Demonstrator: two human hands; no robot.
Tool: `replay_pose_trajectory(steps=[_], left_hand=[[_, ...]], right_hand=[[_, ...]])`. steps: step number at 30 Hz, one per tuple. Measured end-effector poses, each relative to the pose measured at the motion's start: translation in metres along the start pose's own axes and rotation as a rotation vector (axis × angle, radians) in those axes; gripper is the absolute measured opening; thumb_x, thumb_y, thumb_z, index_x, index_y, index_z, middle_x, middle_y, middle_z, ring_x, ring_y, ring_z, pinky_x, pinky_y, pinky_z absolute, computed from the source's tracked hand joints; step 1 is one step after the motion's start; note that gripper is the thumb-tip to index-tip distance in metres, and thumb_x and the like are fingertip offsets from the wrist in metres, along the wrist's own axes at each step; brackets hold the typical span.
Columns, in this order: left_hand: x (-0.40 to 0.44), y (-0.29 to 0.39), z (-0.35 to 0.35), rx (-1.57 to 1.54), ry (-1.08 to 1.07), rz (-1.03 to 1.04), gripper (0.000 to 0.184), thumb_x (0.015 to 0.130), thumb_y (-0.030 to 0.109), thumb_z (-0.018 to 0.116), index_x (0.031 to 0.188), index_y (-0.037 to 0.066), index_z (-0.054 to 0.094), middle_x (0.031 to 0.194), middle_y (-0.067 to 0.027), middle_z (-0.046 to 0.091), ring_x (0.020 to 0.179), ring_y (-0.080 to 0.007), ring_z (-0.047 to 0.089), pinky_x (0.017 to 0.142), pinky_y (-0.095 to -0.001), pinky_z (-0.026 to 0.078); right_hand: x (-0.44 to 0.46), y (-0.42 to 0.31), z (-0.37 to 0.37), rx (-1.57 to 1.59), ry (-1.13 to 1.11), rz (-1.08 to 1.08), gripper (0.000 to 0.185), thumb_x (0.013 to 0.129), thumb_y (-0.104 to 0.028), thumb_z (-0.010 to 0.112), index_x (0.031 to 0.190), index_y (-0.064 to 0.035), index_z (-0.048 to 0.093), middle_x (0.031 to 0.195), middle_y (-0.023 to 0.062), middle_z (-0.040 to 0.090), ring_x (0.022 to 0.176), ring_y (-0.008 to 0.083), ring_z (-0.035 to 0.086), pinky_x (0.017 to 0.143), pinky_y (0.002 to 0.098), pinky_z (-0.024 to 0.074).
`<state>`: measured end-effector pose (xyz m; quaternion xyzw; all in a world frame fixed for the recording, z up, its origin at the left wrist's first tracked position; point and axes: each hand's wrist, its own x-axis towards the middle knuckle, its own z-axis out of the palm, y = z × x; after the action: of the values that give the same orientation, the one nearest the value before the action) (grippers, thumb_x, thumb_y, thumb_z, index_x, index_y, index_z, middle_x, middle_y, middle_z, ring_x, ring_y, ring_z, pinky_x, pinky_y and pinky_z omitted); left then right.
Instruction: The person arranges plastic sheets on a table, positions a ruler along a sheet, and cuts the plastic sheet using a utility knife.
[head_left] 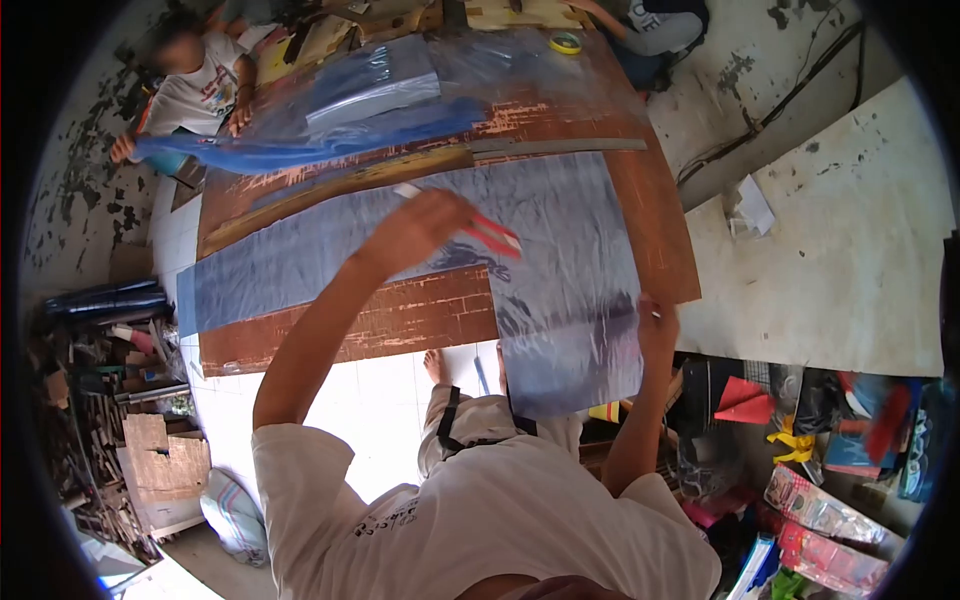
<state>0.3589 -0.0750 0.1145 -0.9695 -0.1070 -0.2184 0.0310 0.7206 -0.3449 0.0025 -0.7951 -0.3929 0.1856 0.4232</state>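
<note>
A shiny blue-grey plastic sheet [570,240] lies across the brown-topped table, and one part of it hangs over the front edge towards my body. My left hand [425,225] is above the sheet, closed round a slim red-and-white tool [492,237]. Motion blurs the tool, so its exact kind is unclear. At the sheet's right edge, my right hand [657,322] is closed on the plastic, with a small white thing showing at its fingers.
A wooden strip [350,190] and a grey metal strip [560,146] lie behind the sheet. Further back are a stack of plastic [375,85] and a yellow tape roll [565,43]. One person [200,85] holds blue plastic [300,150]; another [660,30] sits back right. Scrap wood [95,430] stands left.
</note>
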Motion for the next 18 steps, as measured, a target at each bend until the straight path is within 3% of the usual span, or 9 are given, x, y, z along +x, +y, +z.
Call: replay_pose_trajectory(steps=[2, 3, 4, 8, 10, 11, 13, 14, 18], left_hand=[[0.025, 0.046, -0.018, -0.057, -0.022, 0.133, 0.036, 0.079, 0.009, 0.069, 0.115, 0.005, 0.067, 0.119, -0.0051, 0.062, 0.112, -0.0243, 0.059, 0.1, -0.0361, 0.051], [0.034, 0.063, -0.024, -0.036, -0.035, 0.188, 0.037, 0.078, 0.01, 0.069, 0.114, 0.006, 0.067, 0.12, -0.0035, 0.062, 0.113, -0.023, 0.059, 0.101, -0.0351, 0.05], [0.041, 0.075, -0.026, -0.022, -0.033, 0.173, 0.037, 0.078, 0.01, 0.069, 0.114, 0.006, 0.067, 0.12, -0.0035, 0.062, 0.113, -0.023, 0.059, 0.101, -0.0351, 0.05], [0.064, 0.098, -0.027, 0.103, -0.146, 0.259, 0.039, 0.079, 0.014, 0.068, 0.118, 0.008, 0.066, 0.123, -0.0019, 0.061, 0.117, -0.0202, 0.057, 0.108, -0.0336, 0.045], [0.073, 0.104, -0.038, 0.183, -0.163, 0.276, 0.039, 0.08, 0.014, 0.067, 0.119, 0.008, 0.065, 0.123, -0.0015, 0.061, 0.118, -0.0193, 0.057, 0.111, -0.0333, 0.043], [0.077, 0.111, -0.052, 0.153, -0.014, 0.261, 0.038, 0.08, 0.015, 0.067, 0.118, 0.01, 0.065, 0.123, -0.0018, 0.06, 0.12, -0.0191, 0.056, 0.113, -0.0346, 0.041], [0.083, 0.129, -0.073, 0.095, 0.234, 0.231, 0.037, 0.079, 0.017, 0.07, 0.116, 0.014, 0.065, 0.121, -0.0034, 0.06, 0.121, -0.0196, 0.057, 0.114, -0.0387, 0.041], [0.083, 0.14, -0.081, 0.067, 0.334, 0.217, 0.037, 0.078, 0.018, 0.072, 0.114, 0.016, 0.065, 0.12, -0.0046, 0.061, 0.12, -0.0203, 0.058, 0.113, -0.0416, 0.043], [0.077, 0.184, -0.139, -0.381, 0.691, 0.197, 0.026, 0.078, 0.019, 0.075, 0.102, 0.015, 0.066, 0.094, -0.0068, 0.067, 0.087, -0.0254, 0.071, 0.086, -0.0479, 0.06]], right_hand=[[-0.001, -0.074, 0.004, 0.709, -0.514, -0.006, 0.042, 0.099, -0.029, 0.06, 0.132, -0.0025, 0.058, 0.125, 0.0142, 0.065, 0.105, 0.0233, 0.066, 0.087, 0.0354, 0.0528], [0.002, -0.094, 0.01, 0.794, -0.723, 0.017, 0.044, 0.1, -0.026, 0.059, 0.135, -0.0009, 0.054, 0.121, 0.013, 0.066, 0.101, 0.0217, 0.067, 0.086, 0.0351, 0.0531], [0.003, -0.109, 0.016, 0.873, -0.935, 0.043, 0.045, 0.101, -0.023, 0.058, 0.139, 0.0006, 0.05, 0.117, 0.0117, 0.067, 0.097, 0.0202, 0.067, 0.084, 0.0347, 0.0534], [0.007, -0.145, 0.024, 0.665, -1.128, 0.031, 0.046, 0.102, -0.026, 0.057, 0.138, -0.0003, 0.05, 0.111, 0.0107, 0.068, 0.088, 0.0158, 0.066, 0.079, 0.0306, 0.0529], [0.015, -0.143, 0.023, 0.405, -1.109, -0.021, 0.041, 0.104, -0.024, 0.053, 0.138, -0.0034, 0.052, 0.105, 0.0075, 0.067, 0.09, 0.0151, 0.069, 0.083, 0.0323, 0.0532], [0.016, -0.14, 0.024, 0.399, -1.129, -0.036, 0.041, 0.104, -0.024, 0.053, 0.138, -0.0034, 0.052, 0.105, 0.0075, 0.067, 0.09, 0.0151, 0.069, 0.083, 0.0323, 0.0532], [0.02, -0.123, 0.029, 0.784, -0.776, -0.054, 0.038, 0.102, -0.035, 0.056, 0.128, -0.0065, 0.056, 0.083, -0.001, 0.057, 0.071, 0.0074, 0.055, 0.06, 0.0241, 0.0467], [0.036, -0.08, 0.052, 0.799, -0.49, -0.166, 0.037, 0.102, -0.036, 0.056, 0.126, -0.0076, 0.058, 0.081, -0.002, 0.055, 0.068, 0.0071, 0.054, 0.057, 0.0242, 0.0454], [0.1, -0.081, 0.012, 0.392, -0.25, 0.176, 0.034, 0.097, -0.029, 0.064, 0.125, -0.0083, 0.062, 0.084, -0.0015, 0.057, 0.074, 0.0079, 0.057, 0.064, 0.0259, 0.0485]])
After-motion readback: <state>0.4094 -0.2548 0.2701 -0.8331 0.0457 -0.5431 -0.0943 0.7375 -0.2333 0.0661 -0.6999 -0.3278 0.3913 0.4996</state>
